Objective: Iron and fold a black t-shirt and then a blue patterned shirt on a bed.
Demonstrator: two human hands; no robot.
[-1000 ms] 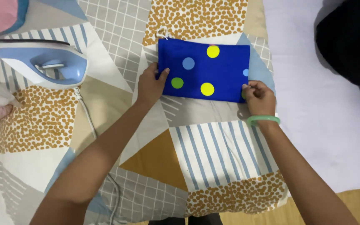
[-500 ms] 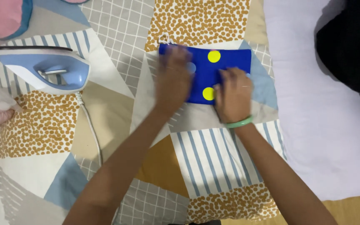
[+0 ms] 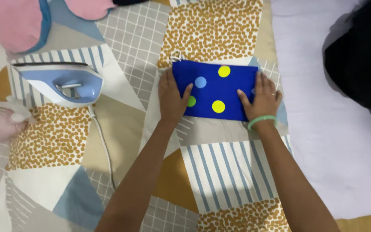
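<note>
Both forearms reach up from the lower edge over a patchwork-print bed cover (image 3: 220, 167) of striped, gridded and dotted panels. Left hand (image 3: 171, 95) and right hand (image 3: 263, 98) lie flat and spread, well apart, palms pressing opposite short ends of a folded royal-blue cloth rectangle with yellow, green and light-blue dots (image 3: 214, 89); neither grips it. A pale green bangle (image 3: 260, 121) sits on the right wrist. The cloth rests flat on the cover, upper centre. Step in hand, as judged: smoothing the fold flat. Left of it, apart, a blue-and-white electric iron (image 3: 61, 82) lies with its cord (image 3: 103, 146) trailing toward the viewer. No packages, labels or signs visible. Farther off: pink cushion (image 3: 11, 21) top left, black fabric (image 3: 361, 56) on white sheet (image 3: 323, 129), right.
</note>
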